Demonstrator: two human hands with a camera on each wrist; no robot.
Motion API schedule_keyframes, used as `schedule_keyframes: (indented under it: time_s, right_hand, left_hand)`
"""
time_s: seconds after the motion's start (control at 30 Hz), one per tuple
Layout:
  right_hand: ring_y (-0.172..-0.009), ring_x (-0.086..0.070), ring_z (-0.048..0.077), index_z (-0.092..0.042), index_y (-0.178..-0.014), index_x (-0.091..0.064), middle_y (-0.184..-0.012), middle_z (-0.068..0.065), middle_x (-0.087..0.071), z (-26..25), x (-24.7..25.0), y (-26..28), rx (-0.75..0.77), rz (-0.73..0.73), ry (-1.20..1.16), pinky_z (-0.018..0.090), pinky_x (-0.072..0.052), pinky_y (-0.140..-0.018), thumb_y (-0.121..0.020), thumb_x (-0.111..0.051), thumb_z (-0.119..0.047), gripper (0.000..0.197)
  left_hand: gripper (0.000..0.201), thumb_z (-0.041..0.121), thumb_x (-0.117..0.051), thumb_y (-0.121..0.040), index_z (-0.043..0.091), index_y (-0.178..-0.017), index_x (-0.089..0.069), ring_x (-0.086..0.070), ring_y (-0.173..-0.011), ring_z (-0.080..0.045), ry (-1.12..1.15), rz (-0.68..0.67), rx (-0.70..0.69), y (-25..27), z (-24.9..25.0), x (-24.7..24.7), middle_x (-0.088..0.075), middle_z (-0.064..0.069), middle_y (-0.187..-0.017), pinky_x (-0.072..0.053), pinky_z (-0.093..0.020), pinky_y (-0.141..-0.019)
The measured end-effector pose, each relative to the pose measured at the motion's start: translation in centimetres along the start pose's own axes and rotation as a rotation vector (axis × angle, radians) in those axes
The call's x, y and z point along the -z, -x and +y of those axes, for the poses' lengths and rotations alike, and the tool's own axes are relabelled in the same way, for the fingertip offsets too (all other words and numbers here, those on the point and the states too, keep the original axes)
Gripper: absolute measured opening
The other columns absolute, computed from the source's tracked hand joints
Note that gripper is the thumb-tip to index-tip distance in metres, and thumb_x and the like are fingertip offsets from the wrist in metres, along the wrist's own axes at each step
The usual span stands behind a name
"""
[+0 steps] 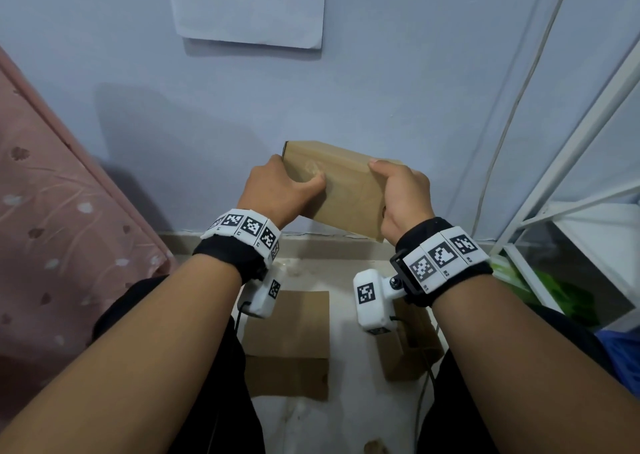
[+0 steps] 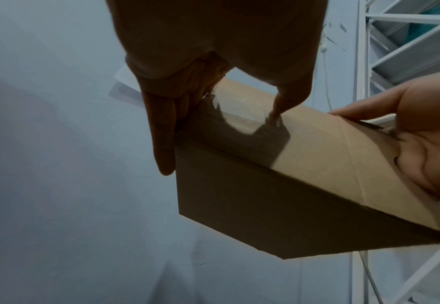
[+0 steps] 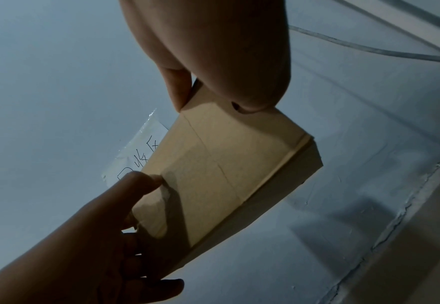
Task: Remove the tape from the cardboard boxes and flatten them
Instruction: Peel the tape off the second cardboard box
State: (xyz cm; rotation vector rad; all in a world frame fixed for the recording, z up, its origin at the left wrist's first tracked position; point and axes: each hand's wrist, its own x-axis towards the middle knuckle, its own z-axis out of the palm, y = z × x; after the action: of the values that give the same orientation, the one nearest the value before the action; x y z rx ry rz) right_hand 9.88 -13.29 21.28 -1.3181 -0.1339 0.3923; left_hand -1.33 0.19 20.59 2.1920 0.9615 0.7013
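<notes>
**Two hands on one taped box, thumb at the tape**

Left hand [image 1: 277, 190] closed around the left end of the cardboard box [image 1: 341, 190], thumb pressed on the top face at the clear tape [image 2: 242, 115], fingers wrapped behind. Right hand [image 1: 403, 197] closed around the right end, thumb on top, palm against the side. Box held in the air in front of the blue wall [image 1: 381, 89], tilted, well above the floor [image 1: 346, 419].

Probably light and empty, judged from the easy two-hand hold. Walls stiff, but likely to dent under a hard squeeze. Tape thin, glossy and slippery; best taken at a lifted or torn edge near the left thumb, with the other hand steadying the far end.

Flat brown cardboard pieces [image 1: 287, 346] on the floor below, partly covered by the wrist cameras. Back fingers of both hands hidden behind the box. Tape edges hard to make out in the head view; underside of the box in dark shadow. Paper note [image 1: 249, 3] on the wall cut off at the top.
</notes>
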Motion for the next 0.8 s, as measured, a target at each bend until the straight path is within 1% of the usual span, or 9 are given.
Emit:
schedule_keyframes:
  time_s: [0.17,0.3,0.37,0.43,0.47,0.6,0.67,0.73,0.8]
  right_hand:
    - [-0.082,-0.068,0.027,-0.002,-0.096,-0.075,-0.088,0.010,-0.072,0.2,-0.1,0.3,0.000,0.008,0.011,0.055,-0.056,-0.096,-0.076,-0.078,-0.018,0.026]
    - [-0.088,-0.070,0.030,-0.005,-0.091,-0.075,-0.090,0.010,-0.073,0.1,-0.3,0.6,-0.001,0.021,-0.019,0.058,-0.055,-0.099,-0.062,-0.077,-0.025,0.035]
    - [-0.089,-0.069,0.032,-0.008,-0.085,-0.073,-0.088,0.010,-0.072,-0.1,-0.3,0.6,-0.010,0.017,-0.032,0.059,-0.054,-0.100,-0.059,-0.077,-0.024,0.030]
    - [-0.082,-0.070,0.032,-0.009,-0.082,-0.071,-0.084,0.011,-0.071,-0.3,-0.2,0.9,-0.023,0.012,-0.048,0.061,-0.055,-0.096,-0.065,-0.078,-0.019,0.021]
    - [-0.079,-0.070,0.032,-0.007,-0.084,-0.071,-0.083,0.012,-0.071,-0.3,-0.2,1.0,-0.030,0.008,-0.056,0.062,-0.056,-0.094,-0.070,-0.078,-0.015,0.018]
    - [-0.088,-0.074,0.036,-0.006,-0.090,-0.071,-0.089,0.013,-0.073,-0.2,-0.3,1.1,-0.042,0.014,-0.053,0.062,-0.057,-0.093,-0.072,-0.078,-0.015,0.021]
    - [-0.093,-0.074,0.039,-0.006,-0.090,-0.071,-0.091,0.013,-0.072,-0.4,-0.2,1.0,-0.048,0.029,-0.050,0.063,-0.057,-0.093,-0.070,-0.078,-0.017,0.023]
    - [-0.092,-0.073,0.037,-0.007,-0.087,-0.071,-0.092,0.012,-0.073,-0.5,0.0,0.8,-0.047,0.046,-0.054,0.062,-0.057,-0.094,-0.068,-0.077,-0.017,0.023]
    - [-0.097,-0.072,0.034,-0.007,-0.088,-0.073,-0.100,0.012,-0.075,-0.4,0.1,0.6,-0.045,0.065,-0.058,0.059,-0.055,-0.098,-0.063,-0.078,-0.020,0.028]
  left_hand:
    - [0.056,0.062,-0.061,-0.081,0.011,-0.104,-0.055,-0.062,-0.088,-0.028,-0.060,0.035,0.007,0.3,0.3,-0.4,-0.061,-0.005,-0.096,-0.053,-0.036,-0.075]
    - [0.044,0.050,-0.052,-0.088,0.008,-0.101,-0.051,-0.059,-0.086,-0.033,-0.101,0.061,-0.033,0.5,0.0,-0.3,-0.060,-0.010,-0.093,-0.045,-0.037,-0.070]
    - [0.052,0.060,-0.051,-0.087,0.010,-0.101,-0.052,-0.059,-0.089,-0.033,-0.035,0.048,-0.034,0.4,-0.1,-0.4,-0.061,-0.009,-0.094,-0.048,-0.039,-0.073]
    - [0.069,0.078,-0.059,-0.076,0.014,-0.102,-0.055,-0.060,-0.091,-0.028,0.044,0.046,-0.018,0.3,-0.1,-0.6,-0.063,-0.004,-0.096,-0.052,-0.039,-0.079]
    - [0.072,0.080,-0.065,-0.072,0.016,-0.103,-0.056,-0.060,-0.091,-0.025,0.070,0.054,-0.009,0.3,0.0,-0.7,-0.064,-0.001,-0.097,-0.051,-0.038,-0.078]
    - [0.056,0.068,-0.074,-0.075,0.019,-0.099,-0.062,-0.064,-0.090,-0.018,0.200,0.086,0.033,0.0,-0.3,-1.1,-0.067,0.008,-0.094,-0.049,-0.034,-0.075]
    - [0.049,0.066,-0.074,-0.077,0.020,-0.093,-0.063,-0.064,-0.086,-0.017,0.212,0.094,0.021,-0.2,-0.4,-1.2,-0.067,0.007,-0.090,-0.049,-0.034,-0.072]
    - [0.044,0.064,-0.071,-0.081,0.022,-0.086,-0.060,-0.063,-0.083,-0.017,0.195,0.097,-0.010,-0.2,-0.5,-1.4,-0.065,0.008,-0.084,-0.045,-0.032,-0.068]
    - [0.042,0.063,-0.066,-0.086,0.022,-0.088,-0.059,-0.062,-0.084,-0.019,0.178,0.083,-0.036,-0.2,-0.4,-1.6,-0.063,0.009,-0.084,-0.043,-0.032,-0.068]
